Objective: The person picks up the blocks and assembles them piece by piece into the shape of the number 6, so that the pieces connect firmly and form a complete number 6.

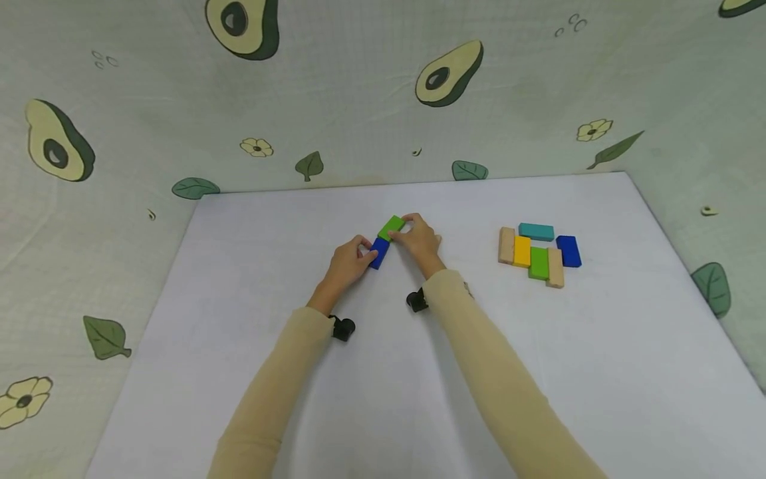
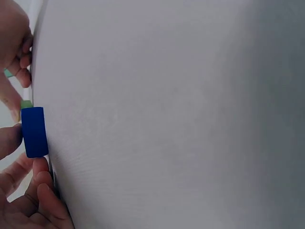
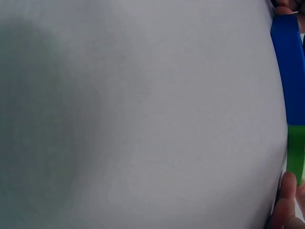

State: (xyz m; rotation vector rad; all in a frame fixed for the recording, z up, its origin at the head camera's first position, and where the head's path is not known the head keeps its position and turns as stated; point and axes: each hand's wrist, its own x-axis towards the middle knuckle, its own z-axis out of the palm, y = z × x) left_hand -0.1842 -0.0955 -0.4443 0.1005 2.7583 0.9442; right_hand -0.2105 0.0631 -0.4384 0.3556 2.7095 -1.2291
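Observation:
Near the far middle of the white table, a blue block (image 1: pixel 379 253) and a green block (image 1: pixel 391 228) lie end to end at a slight angle, touching. My left hand (image 1: pixel 349 263) pinches the blue block between thumb and fingers; the left wrist view shows the blue block (image 2: pixel 34 132) end-on beside the fingers. With thumb and fingers at its two ends, my right hand (image 1: pixel 420 241) pinches the green block. In the right wrist view the green block (image 3: pixel 296 150) meets the blue block (image 3: pixel 289 71), and only fingertips of the right hand show.
To the right lies a loose group of blocks: teal (image 1: pixel 536 231), blue (image 1: pixel 568 251), yellow (image 1: pixel 522 252), green (image 1: pixel 538 263) and two plain wooden ones, including a left one (image 1: pixel 506 245). A cloth printed with avocados (image 1: pixel 449 73) hangs behind the table (image 1: pixel 251 266).

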